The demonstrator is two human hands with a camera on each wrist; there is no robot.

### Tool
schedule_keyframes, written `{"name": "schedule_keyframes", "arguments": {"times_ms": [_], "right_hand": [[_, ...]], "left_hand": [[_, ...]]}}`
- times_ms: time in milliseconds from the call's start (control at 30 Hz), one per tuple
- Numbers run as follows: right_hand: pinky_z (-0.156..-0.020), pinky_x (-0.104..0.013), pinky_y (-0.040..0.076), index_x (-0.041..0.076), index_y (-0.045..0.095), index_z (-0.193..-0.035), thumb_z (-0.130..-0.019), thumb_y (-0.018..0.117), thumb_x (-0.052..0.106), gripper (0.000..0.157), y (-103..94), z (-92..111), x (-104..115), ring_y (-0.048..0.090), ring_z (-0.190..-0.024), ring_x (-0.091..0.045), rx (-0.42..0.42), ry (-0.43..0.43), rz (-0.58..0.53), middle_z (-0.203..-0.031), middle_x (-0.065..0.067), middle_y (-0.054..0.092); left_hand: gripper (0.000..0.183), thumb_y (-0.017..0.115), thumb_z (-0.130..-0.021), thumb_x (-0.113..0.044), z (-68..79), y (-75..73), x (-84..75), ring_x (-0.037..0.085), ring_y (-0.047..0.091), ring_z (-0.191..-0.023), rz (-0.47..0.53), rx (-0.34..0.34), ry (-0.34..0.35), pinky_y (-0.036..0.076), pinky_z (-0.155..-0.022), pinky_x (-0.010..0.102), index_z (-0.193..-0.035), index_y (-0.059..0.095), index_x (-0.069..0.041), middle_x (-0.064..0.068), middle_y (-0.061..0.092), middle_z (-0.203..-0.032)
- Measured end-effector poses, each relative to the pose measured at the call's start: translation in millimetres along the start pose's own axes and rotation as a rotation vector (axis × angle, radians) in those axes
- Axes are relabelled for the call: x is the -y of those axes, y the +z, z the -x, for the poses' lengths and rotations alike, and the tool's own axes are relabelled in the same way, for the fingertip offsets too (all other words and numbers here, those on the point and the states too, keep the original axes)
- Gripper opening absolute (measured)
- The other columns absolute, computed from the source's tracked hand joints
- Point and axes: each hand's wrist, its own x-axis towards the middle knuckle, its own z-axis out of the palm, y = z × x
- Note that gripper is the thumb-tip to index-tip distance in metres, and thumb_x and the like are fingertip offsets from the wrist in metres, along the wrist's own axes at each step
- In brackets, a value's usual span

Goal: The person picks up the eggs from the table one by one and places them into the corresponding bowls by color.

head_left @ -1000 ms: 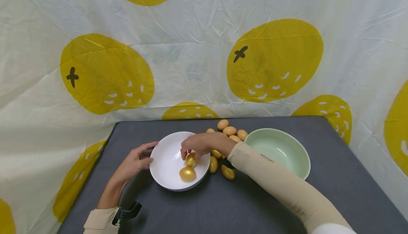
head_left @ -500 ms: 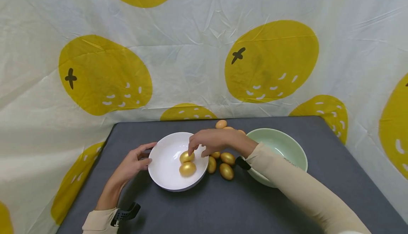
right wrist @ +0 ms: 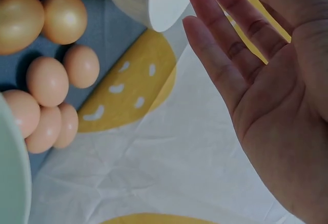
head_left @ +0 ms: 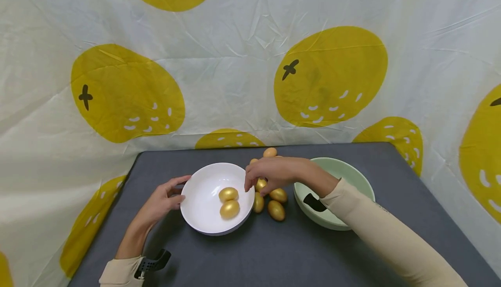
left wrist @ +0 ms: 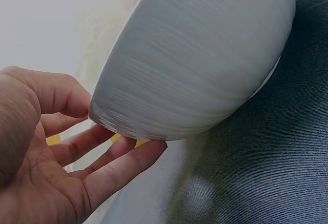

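Note:
A white bowl stands left of centre on the dark cloth, with two gold eggs lying together inside. My left hand rests its fingers and thumb against the bowl's left side; the left wrist view shows fingertips along the outer wall near the rim. Over the bowl's right edge hangs my right hand, fingers pointing down and holding nothing. Beneath and beside it lie several loose gold eggs, partly covered by the hand. The right wrist view shows its palm bare.
Behind the gold eggs, several brown eggs lie grouped on the cloth. A pale green bowl stands to the right, under my right forearm. A white curtain with yellow fruit prints hangs along the table's back edge.
My right hand has let go of a gold egg inside the white bowl, beside the other one. It has moved right and out to the bowl's edge. The left hand stays at the bowl.

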Motion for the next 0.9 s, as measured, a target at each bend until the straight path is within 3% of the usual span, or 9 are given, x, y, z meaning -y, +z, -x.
{"name": "schedule_keyframes", "arguments": {"times_ms": [233,500,700,900], "right_hand": [[-0.095,-0.024,0.051,0.015,0.073,-0.117,-0.089,0.078,0.010,0.030,6.0,12,-4,0.063,-0.108,-0.004,0.022,0.057,-0.039,-0.118,0.003,0.066],[-0.096,-0.026,0.049,0.013,0.073,-0.115,-0.084,0.079,0.003,0.033,20.9,20,-15,0.063,-0.107,-0.011,0.028,0.049,-0.016,-0.114,0.006,0.066],[-0.095,-0.031,0.052,0.021,0.075,-0.108,-0.082,0.076,-0.003,0.035,32.3,23,-21,0.065,-0.107,-0.014,0.046,0.116,-0.034,-0.105,0.014,0.064],[-0.086,-0.024,0.051,0.017,0.075,-0.106,-0.077,0.076,-0.005,0.036,44.3,23,-24,0.065,-0.098,-0.017,0.043,0.119,0.037,-0.105,0.002,0.067]], "left_hand": [[0.057,0.063,-0.096,-0.006,1.7,-0.7,-2.1,0.037,0.056,-0.119,0.020,0.013,0.010,0.056,-0.084,0.039,-0.151,0.049,-0.014,0.019,0.046,-0.148],[0.058,0.062,-0.096,-0.004,2.6,-1.5,-2.2,0.037,0.057,-0.119,0.039,0.020,0.027,0.056,-0.084,0.037,-0.151,0.048,-0.011,0.021,0.046,-0.147],[0.057,0.062,-0.095,-0.005,1.3,-2.1,-0.8,0.038,0.055,-0.120,0.037,0.022,0.030,0.056,-0.083,0.036,-0.151,0.049,-0.012,0.020,0.046,-0.147],[0.058,0.065,-0.095,-0.006,2.3,-2.8,-1.7,0.037,0.057,-0.119,0.054,0.028,0.044,0.057,-0.084,0.037,-0.151,0.048,-0.011,0.021,0.046,-0.147]]}}
